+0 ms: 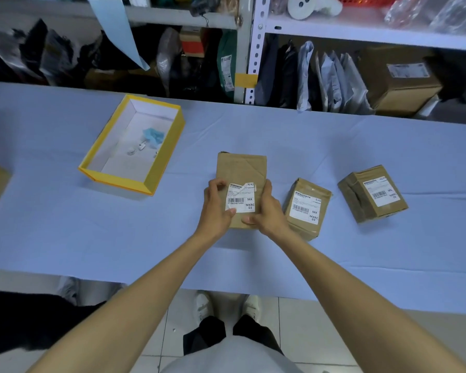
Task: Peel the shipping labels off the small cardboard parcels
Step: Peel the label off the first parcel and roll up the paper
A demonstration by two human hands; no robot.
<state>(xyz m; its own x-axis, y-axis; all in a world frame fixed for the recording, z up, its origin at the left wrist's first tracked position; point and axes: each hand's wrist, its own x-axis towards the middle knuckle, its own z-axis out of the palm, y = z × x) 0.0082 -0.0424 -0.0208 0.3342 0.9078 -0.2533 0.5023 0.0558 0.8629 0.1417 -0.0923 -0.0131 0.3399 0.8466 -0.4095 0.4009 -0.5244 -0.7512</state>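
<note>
Held parcel (241,168): mid-bench (253,130), long axis running away from the person. Left hand (215,208) grips its left edge, right hand (267,211) its right. Label (240,200) lies between them; its far-right corner looks torn, nearer the right hand.

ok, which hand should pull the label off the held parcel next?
Right hand, probably: its fingers sit beside the torn top-right corner of the label. The left hand grips the parcel, thumb on the lower-left label corner.
</note>
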